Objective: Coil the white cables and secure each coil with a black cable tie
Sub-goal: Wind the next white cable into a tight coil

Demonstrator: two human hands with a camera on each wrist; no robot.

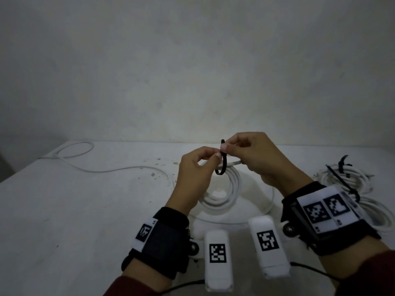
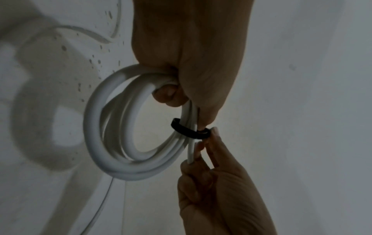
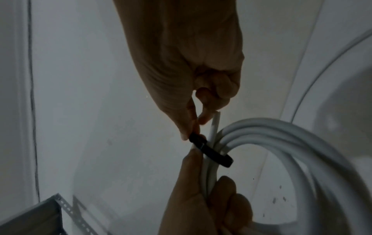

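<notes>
A white cable coil hangs above the table in front of me, and a black cable tie is looped round its top strands. My left hand grips the coil just left of the tie, fingers curled round the bundled strands. My right hand pinches the tie's upper end between thumb and forefinger. In the right wrist view the tie crosses the strands at a slant, with the cable's free end sticking up beside it. The loop of the tie sits loose on the bundle.
A loose white cable trails over the table's back left. Two coiled cables bound with black ties lie at the right, partly behind my right wrist. A wall stands close behind the table. A perforated metal angle shows below the table's edge.
</notes>
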